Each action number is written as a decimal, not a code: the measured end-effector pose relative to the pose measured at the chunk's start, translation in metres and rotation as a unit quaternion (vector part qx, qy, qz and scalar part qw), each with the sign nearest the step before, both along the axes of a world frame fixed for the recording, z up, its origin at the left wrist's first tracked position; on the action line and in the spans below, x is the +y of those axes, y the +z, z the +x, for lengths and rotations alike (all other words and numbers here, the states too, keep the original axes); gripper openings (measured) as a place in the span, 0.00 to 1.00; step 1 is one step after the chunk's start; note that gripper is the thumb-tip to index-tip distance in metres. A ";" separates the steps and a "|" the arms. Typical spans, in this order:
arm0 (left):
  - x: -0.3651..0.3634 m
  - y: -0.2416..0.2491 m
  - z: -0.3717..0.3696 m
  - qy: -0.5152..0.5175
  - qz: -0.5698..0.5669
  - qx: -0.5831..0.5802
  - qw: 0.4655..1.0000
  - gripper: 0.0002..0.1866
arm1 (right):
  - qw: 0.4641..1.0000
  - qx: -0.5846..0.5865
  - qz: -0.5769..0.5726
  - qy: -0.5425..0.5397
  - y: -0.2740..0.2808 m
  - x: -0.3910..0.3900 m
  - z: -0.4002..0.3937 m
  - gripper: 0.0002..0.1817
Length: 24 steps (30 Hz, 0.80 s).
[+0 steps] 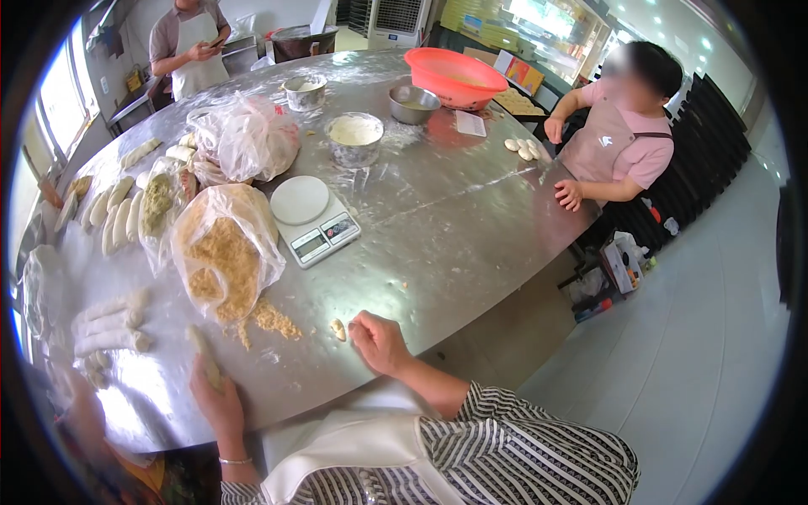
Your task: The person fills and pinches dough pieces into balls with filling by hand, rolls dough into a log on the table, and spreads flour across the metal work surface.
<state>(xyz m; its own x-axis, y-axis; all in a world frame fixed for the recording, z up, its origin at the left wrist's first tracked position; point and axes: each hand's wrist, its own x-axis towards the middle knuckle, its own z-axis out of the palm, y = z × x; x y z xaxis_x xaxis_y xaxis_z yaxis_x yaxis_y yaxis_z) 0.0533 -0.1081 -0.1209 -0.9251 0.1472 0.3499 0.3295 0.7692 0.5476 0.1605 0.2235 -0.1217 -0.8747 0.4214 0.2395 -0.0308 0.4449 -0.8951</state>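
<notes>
My left hand (pixel 217 404) is closed around a strip of dough (pixel 203 349) at the near edge of the steel table, and the strip's far end sticks out past the fingers. A small piece of dough (pixel 338 329) lies on the metal just left of my right hand (pixel 379 341). That hand is curled with its fingers closed; whatever may be inside them is hidden. Beyond the hands, an open plastic bag of yellowish-brown crumbly filling (pixel 223 252) has spilled some crumbs (pixel 273 320) onto the table. A white kitchen scale (pixel 313 220) stands to the right of the bag.
Dough logs (pixel 109 328) lie at left, near another person's blurred arm. Farther back are a plastic bag (pixel 244 139), a metal pot of white powder (pixel 355 139), a steel bowl (pixel 414 104) and a red basin (pixel 454 76). A co-worker (pixel 619 139) stands at right by dough pieces (pixel 526 149).
</notes>
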 end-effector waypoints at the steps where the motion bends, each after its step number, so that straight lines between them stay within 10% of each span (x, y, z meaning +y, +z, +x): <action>1: -0.001 0.000 -0.001 0.003 0.002 -0.002 1.000 0.34 | 1.000 -0.001 -0.001 0.002 0.000 0.000 0.000 0.13; 24: -0.011 0.009 0.000 0.017 0.063 0.007 0.998 0.30 | 0.990 0.023 -0.133 0.035 -0.013 -0.004 -0.002 0.15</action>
